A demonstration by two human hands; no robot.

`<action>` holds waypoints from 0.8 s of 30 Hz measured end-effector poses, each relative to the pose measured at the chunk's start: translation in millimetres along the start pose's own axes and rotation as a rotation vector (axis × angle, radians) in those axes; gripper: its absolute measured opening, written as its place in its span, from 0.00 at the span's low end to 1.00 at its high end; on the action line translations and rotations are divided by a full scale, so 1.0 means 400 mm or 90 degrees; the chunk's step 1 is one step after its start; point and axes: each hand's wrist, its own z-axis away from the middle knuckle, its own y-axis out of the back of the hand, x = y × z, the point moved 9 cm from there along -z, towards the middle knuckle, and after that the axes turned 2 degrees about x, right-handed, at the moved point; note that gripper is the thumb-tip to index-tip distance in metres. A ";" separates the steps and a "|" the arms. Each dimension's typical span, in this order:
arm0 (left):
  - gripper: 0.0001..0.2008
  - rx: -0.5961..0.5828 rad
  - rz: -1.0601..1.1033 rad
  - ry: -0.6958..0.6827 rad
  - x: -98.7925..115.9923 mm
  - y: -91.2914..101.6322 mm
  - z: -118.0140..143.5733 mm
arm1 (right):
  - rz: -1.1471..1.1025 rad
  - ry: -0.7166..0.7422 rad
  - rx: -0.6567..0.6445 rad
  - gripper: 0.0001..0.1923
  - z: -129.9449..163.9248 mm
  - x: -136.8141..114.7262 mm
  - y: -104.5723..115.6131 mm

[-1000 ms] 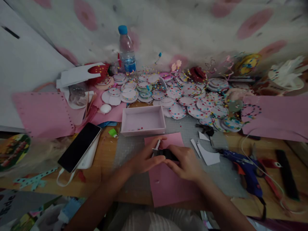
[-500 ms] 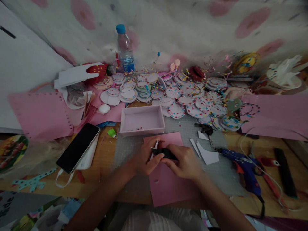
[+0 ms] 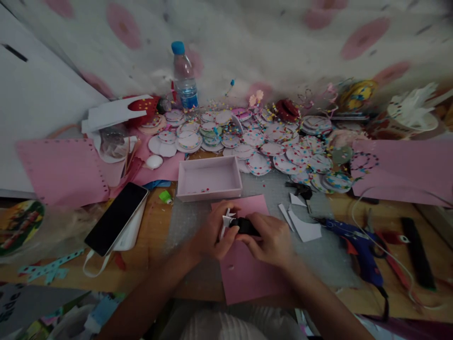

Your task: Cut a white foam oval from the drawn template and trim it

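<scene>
A: Where are the hands, and what have they got?

B: Both meet at the middle of the tabletop, over the pink sheet. The right hand has its fingers closed round a small black tool, probably a punch or cutter, though it is too dark to say. The left hand pinches a small white paper piece right at the tool's mouth, fingers curled tight.

A: Why hold it so close in?

B: Likely for control; the piece is tiny, and the sheet underneath would catch scraps.

A: And around them?

B: At 12 o'clock, just beyond the sheet, an open pink box; past it a spread of sprinkle-dotted paper rounds and a water bottle. At 3 o'clock lie white offcuts and a blue glue gun, within reach. At 9 o'clock, a phone.
</scene>
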 end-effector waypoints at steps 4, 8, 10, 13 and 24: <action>0.19 0.026 -0.028 -0.010 -0.007 0.015 0.008 | -0.154 -0.171 0.032 0.20 0.011 0.073 0.008; 0.34 0.012 -0.099 -0.025 -0.014 0.011 0.008 | -0.531 -0.394 0.021 0.21 0.031 0.130 -0.040; 0.42 -0.020 -0.137 -0.054 -0.008 -0.005 0.008 | -0.656 -0.447 -0.040 0.19 0.032 0.114 -0.079; 0.46 -0.062 -0.182 -0.092 0.002 -0.024 0.006 | -0.689 -0.495 -0.108 0.19 0.034 0.092 -0.112; 0.43 0.013 -0.290 -0.100 0.003 0.036 -0.002 | -0.791 -0.548 -0.073 0.16 0.055 0.112 -0.130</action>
